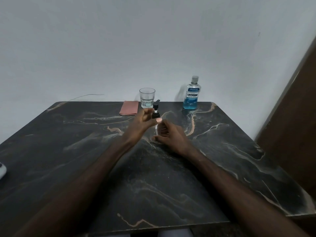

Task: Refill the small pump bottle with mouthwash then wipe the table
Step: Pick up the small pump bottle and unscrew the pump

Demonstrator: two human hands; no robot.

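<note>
At the middle of the dark marble table (pixel 71 151), seen from the head camera, the small pump bottle (pixel 156 127) stands between the two hands. Its body is clear and hard to see; the black pump head (pixel 156 108) with its white stem is raised above the body, so I judge that the pump is being unscrewed or lifted out. If this is right, the task is only at its first step.

The mouthwash bottle (pixel 191 94) stands at the far edge, to the right, with its cap on and blue liquid in the lower part; no pouring is visible. A glass (pixel 147 98) with a little clear liquid stands just behind the pump head. Beside it on the left lies a folded pink cloth (pixel 129 107), untouched, so the wiping is left to do.

The left hand (pixel 142 123) reaches forward, thumb extended toward the collar of the pump and fingers curled near it; whether it really pinches the pump I cannot tell. The right hand (pixel 168 134) rests low on the table, fingers curved around the clear body, apparently steadying it. Both forearms stretch out from the near edge and come together at the bottle.
</note>
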